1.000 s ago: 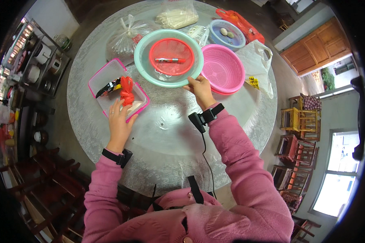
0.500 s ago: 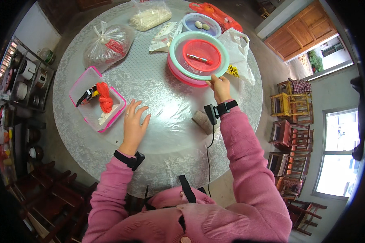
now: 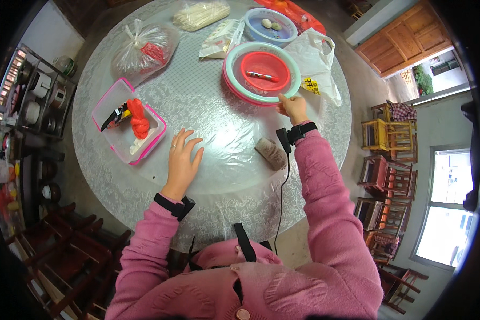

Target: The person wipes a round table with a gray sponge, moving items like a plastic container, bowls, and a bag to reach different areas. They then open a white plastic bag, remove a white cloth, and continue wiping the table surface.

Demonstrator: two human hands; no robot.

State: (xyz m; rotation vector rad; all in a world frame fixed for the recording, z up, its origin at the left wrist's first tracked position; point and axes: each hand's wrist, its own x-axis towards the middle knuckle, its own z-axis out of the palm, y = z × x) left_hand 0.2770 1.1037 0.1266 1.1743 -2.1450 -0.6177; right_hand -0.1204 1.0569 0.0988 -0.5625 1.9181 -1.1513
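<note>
My right hand (image 3: pixel 293 108) has its fingers closed at the near rim of a pale green basin (image 3: pixel 232 80). That basin sits nested in a pinkish-red basin (image 3: pixel 231 88), of which only the outer edge shows. Inside the green one rests a smaller red basin (image 3: pixel 253 60), with a slim red-and-silver, pen-like item (image 3: pixel 262 77) in it. Over the table, my left hand (image 3: pixel 182 164) is open with fingers spread, touching nothing. To its left stands a clear pink-rimmed box (image 3: pixel 161 133) holding a red plastic bundle (image 3: pixel 138 120) and a black packet (image 3: pixel 113 118).
A brown cloth-like roll (image 3: pixel 271 153) lies near my right wrist. Farther back are a blue basin (image 3: pixel 250 35) with two eggs, a white plastic bag (image 3: pixel 317 58), a red bag (image 3: pixel 298 16), a tied clear bag (image 3: pixel 144 50) and a bag of pale sticks (image 3: pixel 200 16).
The green basin has settled lower into the pinkish-red one, with my right hand still at its rim. My left hand stays open and has hardly moved. The view has shifted slightly.
</note>
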